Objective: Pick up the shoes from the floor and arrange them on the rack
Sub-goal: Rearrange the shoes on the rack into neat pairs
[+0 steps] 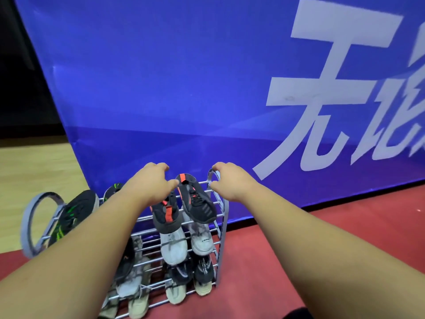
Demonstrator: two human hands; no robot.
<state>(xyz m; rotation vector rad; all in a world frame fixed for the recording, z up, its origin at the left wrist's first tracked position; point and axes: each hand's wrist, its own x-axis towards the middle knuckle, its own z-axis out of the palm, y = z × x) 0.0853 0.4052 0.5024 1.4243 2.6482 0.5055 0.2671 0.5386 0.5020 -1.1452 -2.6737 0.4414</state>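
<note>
A grey metal shoe rack (221, 229) stands against the blue banner with shoes on every tier. A pair of black-and-red sneakers (197, 203) lies on the top tier at the right, toes toward me. My left hand (154, 180) hovers over their heels with fingers curled apart and the thumb touching the heel of one sneaker. My right hand (230, 180) is curled around the rack's right end loop (211, 174). Black-and-green sneakers (76, 210) lie on the top tier at the left. White sneakers (172, 247) fill the tier below; my left forearm hides part of the rack.
A blue banner (184, 88) with large white characters rises right behind the rack. Black sneakers (181, 272) and beige shoes (138, 305) sit on the lower tiers. The rack stands on a red floor (264, 261); a wooden floor (34, 169) lies to the left.
</note>
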